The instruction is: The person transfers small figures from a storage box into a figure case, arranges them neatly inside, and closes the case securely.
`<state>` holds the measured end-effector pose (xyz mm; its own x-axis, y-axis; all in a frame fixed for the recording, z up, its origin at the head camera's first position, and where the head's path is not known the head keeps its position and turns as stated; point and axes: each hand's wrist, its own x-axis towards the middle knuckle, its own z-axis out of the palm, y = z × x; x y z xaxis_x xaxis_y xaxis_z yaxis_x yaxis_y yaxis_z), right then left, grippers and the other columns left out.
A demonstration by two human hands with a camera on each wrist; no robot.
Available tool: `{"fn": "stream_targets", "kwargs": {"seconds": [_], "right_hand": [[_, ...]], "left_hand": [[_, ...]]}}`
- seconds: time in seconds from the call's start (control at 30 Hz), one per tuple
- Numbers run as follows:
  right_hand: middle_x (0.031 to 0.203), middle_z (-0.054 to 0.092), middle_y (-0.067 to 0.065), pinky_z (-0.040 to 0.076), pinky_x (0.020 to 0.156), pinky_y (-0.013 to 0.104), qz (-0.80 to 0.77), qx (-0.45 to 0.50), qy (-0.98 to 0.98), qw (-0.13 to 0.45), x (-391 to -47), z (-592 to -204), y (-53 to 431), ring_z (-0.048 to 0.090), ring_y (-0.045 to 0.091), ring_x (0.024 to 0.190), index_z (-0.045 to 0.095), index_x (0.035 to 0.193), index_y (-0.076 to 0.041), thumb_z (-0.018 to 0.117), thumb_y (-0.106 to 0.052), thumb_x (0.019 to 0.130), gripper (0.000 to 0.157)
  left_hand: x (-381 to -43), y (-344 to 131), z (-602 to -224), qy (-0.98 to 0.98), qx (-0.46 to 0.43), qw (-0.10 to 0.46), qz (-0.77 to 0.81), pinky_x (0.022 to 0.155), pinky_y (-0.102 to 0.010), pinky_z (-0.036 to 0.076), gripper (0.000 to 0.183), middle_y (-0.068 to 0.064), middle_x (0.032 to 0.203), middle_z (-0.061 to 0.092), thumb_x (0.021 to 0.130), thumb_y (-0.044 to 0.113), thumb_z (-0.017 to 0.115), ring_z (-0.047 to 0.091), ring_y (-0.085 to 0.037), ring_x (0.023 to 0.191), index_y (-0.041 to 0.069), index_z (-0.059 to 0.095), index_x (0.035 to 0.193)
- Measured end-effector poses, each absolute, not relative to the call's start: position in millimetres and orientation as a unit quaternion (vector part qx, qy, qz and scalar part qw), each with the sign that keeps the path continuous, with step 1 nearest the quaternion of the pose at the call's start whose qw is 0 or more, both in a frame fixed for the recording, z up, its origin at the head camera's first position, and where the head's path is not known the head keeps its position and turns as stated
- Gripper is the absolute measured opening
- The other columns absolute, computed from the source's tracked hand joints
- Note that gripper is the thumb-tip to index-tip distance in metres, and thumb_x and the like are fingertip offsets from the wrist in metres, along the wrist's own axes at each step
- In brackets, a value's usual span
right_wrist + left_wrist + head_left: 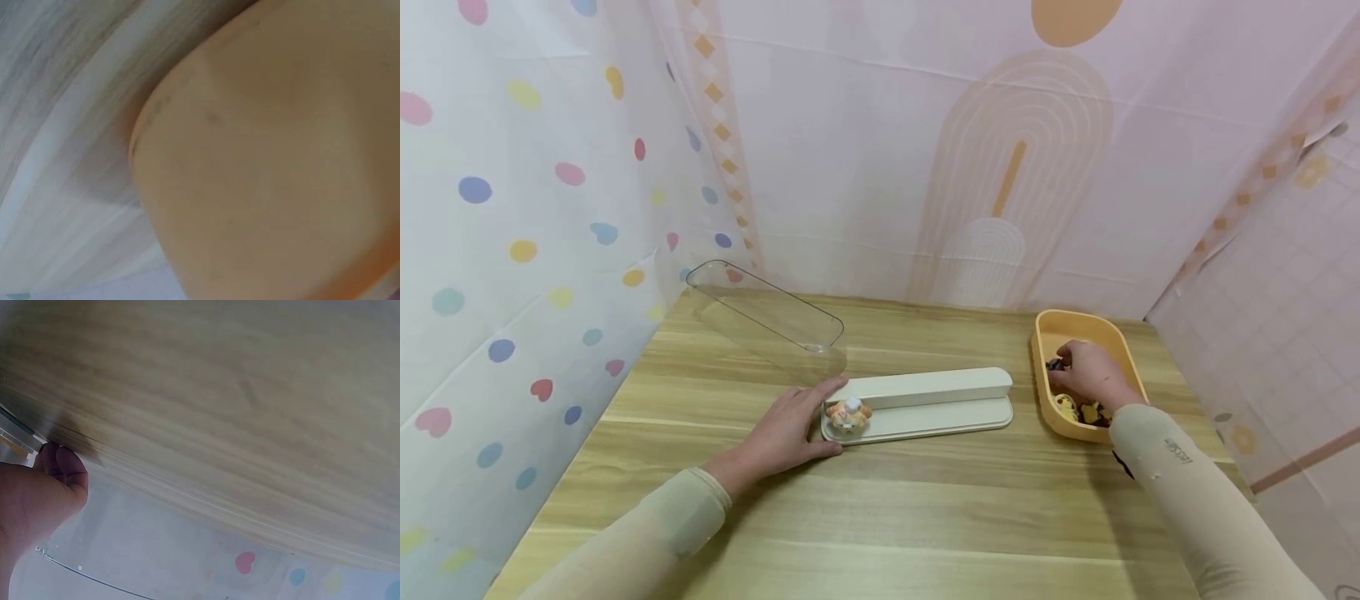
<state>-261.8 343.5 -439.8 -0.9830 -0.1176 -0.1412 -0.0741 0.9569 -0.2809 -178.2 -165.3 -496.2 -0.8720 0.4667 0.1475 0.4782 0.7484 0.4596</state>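
Observation:
A long white stepped tray (936, 421) lies on the table, with a small orange-and-white figurine (850, 415) at its left end. My left hand (786, 429) grips that end, the thumb at the near edge and the fingers at the far edge. The left wrist view shows curled fingertips of the left hand (37, 490) at the tray's edge. Inside the orange box (1047, 400), my right hand (1090, 372) pinches a small dark figurine (1056, 365), partly hidden by the fingers. Below that hand lie a yellow figurine (1065, 407) and a black-and-yellow figurine (1093, 414).
Behind the tray, at the back left of the wooden table (925, 517), stands a clear cover (767, 308) with a thin dark rim. Patterned cloth (850, 167) hangs along the back and both sides. In the right wrist view the orange box wall (250, 175) fills most of the frame.

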Motion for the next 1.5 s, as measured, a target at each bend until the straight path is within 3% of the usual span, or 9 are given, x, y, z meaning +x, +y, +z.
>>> {"fn": "stream_targets", "kwargs": {"seconds": [0.43,0.73,0.87,1.1,1.33,1.5], "right_hand": [[0.139,0.067,0.029,0.056,0.098,0.061,-0.144,-0.008,0.987,0.07,-258.1,-444.8,343.8,0.066,0.048,0.123,0.065,0.138,0.006,0.073,-0.034,0.099,0.056],[0.132,0.071,0.03,0.059,0.085,0.057,-0.118,-0.018,0.993,0.025,-251.0,-443.4,345.3,0.072,0.045,0.104,0.07,0.136,0.001,0.074,-0.036,0.097,0.054],[0.133,0.07,0.03,0.058,0.089,0.06,-0.157,-0.017,0.987,-0.003,-245.9,-435.1,348.4,0.072,0.042,0.102,0.069,0.138,0.0,0.075,-0.036,0.097,0.056],[0.141,0.066,0.03,0.044,0.112,0.069,-0.2,-0.067,0.975,-0.064,-236.8,-407.3,338.7,0.057,0.053,0.133,0.07,0.135,0.003,0.079,-0.032,0.096,0.054],[0.126,0.075,0.027,0.051,0.108,0.063,-0.197,-0.156,0.957,-0.143,-230.5,-400.8,303.5,0.066,0.048,0.123,0.079,0.119,0.002,0.087,-0.023,0.087,0.042],[0.123,0.075,0.026,0.05,0.108,0.063,-0.229,-0.223,0.936,-0.147,-227.3,-403.5,266.7,0.065,0.047,0.124,0.08,0.113,0.002,0.091,-0.018,0.082,0.039]], "left_hand": [[-177.6,-164.7,-497.3,-0.934,-0.252,0.015,-0.251,0.113,-0.058,0.045,0.105,-0.013,0.151,0.065,0.083,0.038,0.094,0.06,-0.035,0.129,0.021,0.035,0.167],[-177.4,-164.3,-496.7,-0.934,-0.253,0.018,-0.25,0.112,-0.057,0.045,0.105,-0.013,0.151,0.065,0.082,0.038,0.094,0.061,-0.035,0.127,0.023,0.035,0.167],[-177.7,-164.2,-496.3,-0.934,-0.255,0.017,-0.249,0.112,-0.057,0.046,0.105,-0.013,0.15,0.065,0.082,0.039,0.094,0.061,-0.033,0.128,0.023,0.035,0.167],[-178.9,-164.9,-495.3,-0.934,-0.255,0.018,-0.249,0.111,-0.057,0.046,0.105,-0.013,0.15,0.066,0.082,0.039,0.094,0.061,-0.033,0.126,0.021,0.035,0.167],[-179.8,-166.1,-496.9,-0.935,-0.254,0.016,-0.248,0.112,-0.057,0.046,0.104,-0.013,0.15,0.065,0.083,0.039,0.094,0.061,-0.034,0.127,0.021,0.035,0.167],[-179.7,-165.6,-497.8,-0.936,-0.252,0.009,-0.248,0.113,-0.058,0.045,0.104,-0.012,0.151,0.065,0.083,0.04,0.094,0.06,-0.034,0.128,0.022,0.035,0.167]]}}
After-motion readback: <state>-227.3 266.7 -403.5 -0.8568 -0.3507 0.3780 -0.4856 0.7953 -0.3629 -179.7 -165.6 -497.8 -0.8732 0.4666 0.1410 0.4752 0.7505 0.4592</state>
